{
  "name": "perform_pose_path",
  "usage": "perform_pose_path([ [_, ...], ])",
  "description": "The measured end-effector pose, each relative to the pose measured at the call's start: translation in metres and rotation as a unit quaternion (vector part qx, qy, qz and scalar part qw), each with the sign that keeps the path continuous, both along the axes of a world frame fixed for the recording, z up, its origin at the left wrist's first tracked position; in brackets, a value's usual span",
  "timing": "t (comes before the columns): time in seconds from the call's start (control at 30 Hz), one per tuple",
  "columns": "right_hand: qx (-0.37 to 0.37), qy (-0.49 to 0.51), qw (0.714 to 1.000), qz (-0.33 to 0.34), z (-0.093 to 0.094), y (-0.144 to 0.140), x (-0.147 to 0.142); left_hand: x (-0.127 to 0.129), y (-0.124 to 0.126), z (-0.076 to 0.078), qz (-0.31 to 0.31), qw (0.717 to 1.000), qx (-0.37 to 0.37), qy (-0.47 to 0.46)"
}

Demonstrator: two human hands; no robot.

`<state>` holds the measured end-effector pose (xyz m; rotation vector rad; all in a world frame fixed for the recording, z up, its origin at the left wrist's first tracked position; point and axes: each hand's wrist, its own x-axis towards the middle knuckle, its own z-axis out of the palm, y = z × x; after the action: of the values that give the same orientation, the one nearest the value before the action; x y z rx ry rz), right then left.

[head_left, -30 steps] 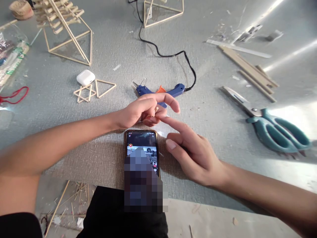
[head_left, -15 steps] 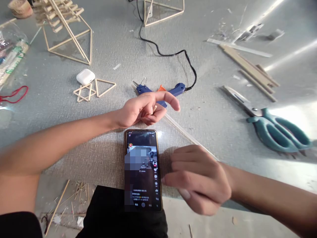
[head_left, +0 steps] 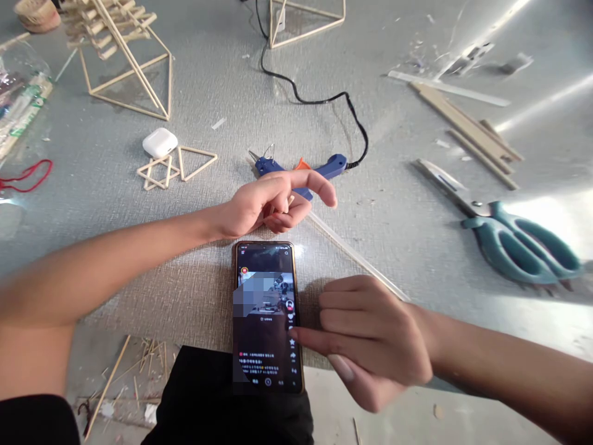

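A phone [head_left: 266,340] lies face up at the table's near edge with its screen lit. My right hand [head_left: 375,337] is at its right side, index finger stretched out with the tip at the right edge of the screen. The thumb is apart below it and the other fingers are curled; nothing shows in this hand. Above the phone, my left hand [head_left: 280,201] has a short wooden stick [head_left: 290,201] between its curled fingers, while its index finger reaches out bent. Just behind that hand lies a blue glue gun [head_left: 331,165] with an orange trigger, partly covered by it.
Teal-handled scissors [head_left: 523,241] and wood strips [head_left: 463,127] lie right. A clear glue stick [head_left: 356,253] runs between my hands. Left are a white earbud case [head_left: 160,143], a stick triangle [head_left: 212,159], a stick star [head_left: 148,176] and a stick frame [head_left: 130,106]. A black cord [head_left: 319,102] trails back.
My right index finger has stretched left from beside the phone onto the edge of its screen. A line of text near the screen's bottom has changed. My left hand stays nearly still.
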<state>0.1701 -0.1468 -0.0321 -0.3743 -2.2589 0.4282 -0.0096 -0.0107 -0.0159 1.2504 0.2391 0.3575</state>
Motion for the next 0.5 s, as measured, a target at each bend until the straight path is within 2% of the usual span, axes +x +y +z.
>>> perform_pose_path([
  [0.3,-0.006,0.029,0.999,-0.012,-0.0015,-0.0019,-0.0002,-0.0004,0.0006,0.0019,-0.008,1.000,-0.008,0.003],
  [0.5,-0.017,0.008,1.000,-0.022,-0.0017,-0.0056,0.0008,0.0004,-0.0008,0.0022,-0.008,1.000,-0.012,0.003],
])
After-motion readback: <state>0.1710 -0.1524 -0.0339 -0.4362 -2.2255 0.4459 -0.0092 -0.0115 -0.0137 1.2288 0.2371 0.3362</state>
